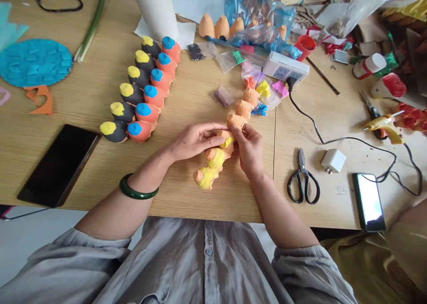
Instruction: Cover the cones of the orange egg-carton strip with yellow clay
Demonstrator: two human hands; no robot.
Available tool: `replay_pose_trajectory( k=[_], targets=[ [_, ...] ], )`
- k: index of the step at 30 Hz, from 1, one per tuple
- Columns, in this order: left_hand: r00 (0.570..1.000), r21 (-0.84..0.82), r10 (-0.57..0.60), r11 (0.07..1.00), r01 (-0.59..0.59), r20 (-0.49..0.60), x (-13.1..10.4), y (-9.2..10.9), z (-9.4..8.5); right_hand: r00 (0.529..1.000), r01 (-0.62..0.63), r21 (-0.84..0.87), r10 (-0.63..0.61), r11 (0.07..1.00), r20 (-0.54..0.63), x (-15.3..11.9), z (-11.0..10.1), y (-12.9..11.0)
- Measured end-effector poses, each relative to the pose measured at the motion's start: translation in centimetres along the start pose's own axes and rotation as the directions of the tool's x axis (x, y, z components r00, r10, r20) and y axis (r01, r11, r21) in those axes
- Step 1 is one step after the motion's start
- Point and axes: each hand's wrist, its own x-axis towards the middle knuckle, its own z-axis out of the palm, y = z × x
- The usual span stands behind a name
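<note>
An orange egg-carton strip (245,109) lies slantwise between my hands, its cups pointing up. Yellow clay (216,159) is spread around the cups at the near end, with orange tips left bare. My right hand (251,150) pinches the strip's middle from the right, thumb and fingers closed on it. From the left, my left hand (191,143) curls around a cup, its thumb by a small yellow clay piece and its index finger reaching across. The fingertips partly hide that cup. Beyond the far end sit yellow clay (263,89) and blue clay (260,109) lumps.
Left stand black cups with yellow caps (122,112) and orange-red cups with blue caps (143,130). A dark phone (60,166) lies at the left edge. On the right are scissors (303,179), a white plug adapter (333,160), a lit phone (369,202), a power strip (282,66) and its cord.
</note>
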Motion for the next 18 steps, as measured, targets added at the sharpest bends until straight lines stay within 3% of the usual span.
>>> replay_pose_trajectory(
  k=[4, 18],
  targets=[
    [0.998, -0.110, -0.055, 0.992, 0.057, 0.022, 0.0, 0.3, 0.1, 1.000, 0.009, -0.032, -0.008, 0.999, 0.004, -0.1, 0.1, -0.1],
    [0.993, -0.200, -0.107, 0.975, 0.096, -0.043, -0.4, 1.2, 1.6, 0.990, 0.087, -0.198, -0.106, 0.976, -0.088, -1.0, 0.7, -0.2]
  ],
)
